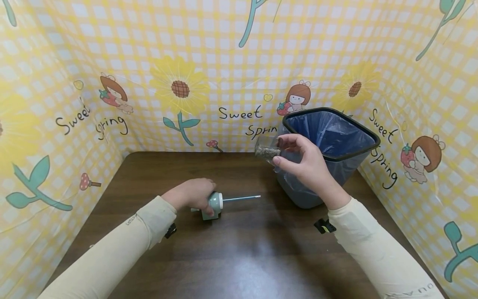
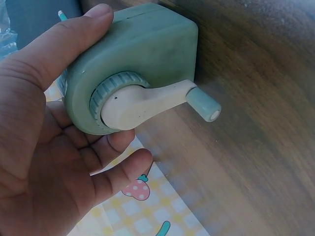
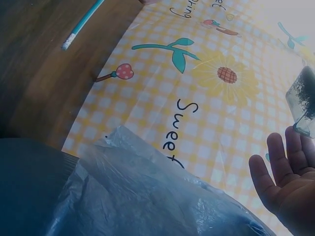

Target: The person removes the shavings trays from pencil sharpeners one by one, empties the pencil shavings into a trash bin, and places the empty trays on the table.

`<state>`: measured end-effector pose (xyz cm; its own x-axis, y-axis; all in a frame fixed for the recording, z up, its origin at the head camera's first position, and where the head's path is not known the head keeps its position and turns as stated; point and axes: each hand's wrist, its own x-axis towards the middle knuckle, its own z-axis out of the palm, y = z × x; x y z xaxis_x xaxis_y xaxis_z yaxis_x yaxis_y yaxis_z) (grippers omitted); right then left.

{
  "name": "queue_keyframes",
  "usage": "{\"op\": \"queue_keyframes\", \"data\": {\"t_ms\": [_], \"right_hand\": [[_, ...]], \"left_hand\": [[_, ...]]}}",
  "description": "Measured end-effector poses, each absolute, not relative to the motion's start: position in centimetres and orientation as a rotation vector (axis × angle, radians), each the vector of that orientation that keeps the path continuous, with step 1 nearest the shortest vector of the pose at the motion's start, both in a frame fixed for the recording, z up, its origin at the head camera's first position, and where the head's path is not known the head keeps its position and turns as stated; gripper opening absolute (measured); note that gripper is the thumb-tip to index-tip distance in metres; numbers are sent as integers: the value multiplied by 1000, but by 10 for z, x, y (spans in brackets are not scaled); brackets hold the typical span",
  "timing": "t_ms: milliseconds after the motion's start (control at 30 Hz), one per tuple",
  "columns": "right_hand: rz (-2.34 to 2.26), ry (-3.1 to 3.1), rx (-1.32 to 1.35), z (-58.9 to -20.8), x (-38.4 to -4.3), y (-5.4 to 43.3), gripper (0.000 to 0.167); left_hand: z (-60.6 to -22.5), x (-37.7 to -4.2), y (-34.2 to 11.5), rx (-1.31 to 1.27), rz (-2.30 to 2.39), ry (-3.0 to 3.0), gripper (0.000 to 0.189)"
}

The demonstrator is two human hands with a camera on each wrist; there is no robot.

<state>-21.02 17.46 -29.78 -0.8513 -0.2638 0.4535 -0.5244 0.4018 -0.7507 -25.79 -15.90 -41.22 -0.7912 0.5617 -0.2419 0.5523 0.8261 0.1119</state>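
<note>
A green hand-crank pencil sharpener (image 1: 215, 202) sits on the table with my left hand (image 1: 196, 193) gripping it. In the left wrist view, my thumb lies over its body and the white crank (image 2: 142, 105) with a green knob faces the camera. A blue pencil (image 1: 240, 198) sticks out of the sharpener toward the right. My right hand (image 1: 308, 162) pinches a clear shavings drawer (image 1: 267, 148) between thumb and fingers, raised beside the trash bin's left edge. Dark shavings lie inside the drawer, which shows only partly at the right wrist view's edge.
At the back right of the brown table (image 1: 235, 245) stands a grey trash bin (image 1: 302, 195) with a black rim. A clear plastic bag (image 3: 138, 182) lines it. A yellow checked sheet (image 1: 224, 50) covers the walls behind and on both sides.
</note>
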Motion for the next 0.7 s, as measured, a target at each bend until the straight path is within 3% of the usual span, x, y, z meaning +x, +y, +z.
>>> {"op": "queue_keyframes", "data": {"t_ms": [700], "right_hand": [[1365,-2409,660,-283,-211,182,48]], "left_hand": [[-407,-254,-159,867,32,2742,71]]}}
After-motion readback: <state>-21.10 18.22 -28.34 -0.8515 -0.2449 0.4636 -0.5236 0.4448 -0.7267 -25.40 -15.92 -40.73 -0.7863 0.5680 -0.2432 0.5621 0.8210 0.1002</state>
